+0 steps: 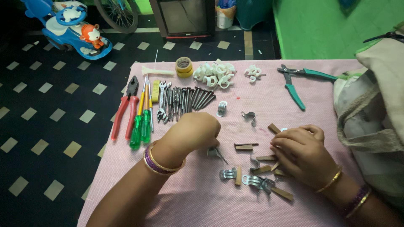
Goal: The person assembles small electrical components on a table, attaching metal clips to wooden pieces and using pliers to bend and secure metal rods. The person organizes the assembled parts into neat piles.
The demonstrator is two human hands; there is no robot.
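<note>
Left hand [194, 132]: curled, fingertips pinched on small metal clamp [214, 153], at centre of pink table [202, 197].
Right hand [299, 149]: pressed flat on wooden wedges [265, 168], 3 o'clock.
Clamp: likely light, stiff, slippery; best gripped by edges.

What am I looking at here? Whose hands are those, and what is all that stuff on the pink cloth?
This is one picture from a camera worn on a person's head, looking down at their own two bare hands. No machine is here.

They work on a pink cloth. The left hand pinches a small metal piece in its fingers. The right hand rests on little wooden pieces, beside shiny metal clamps.

Further back lie red pliers, green screwdrivers, a row of nails, white plastic clips, a roll of tape and green-handled cutters. On the tiled floor stands a blue toy car.
</note>
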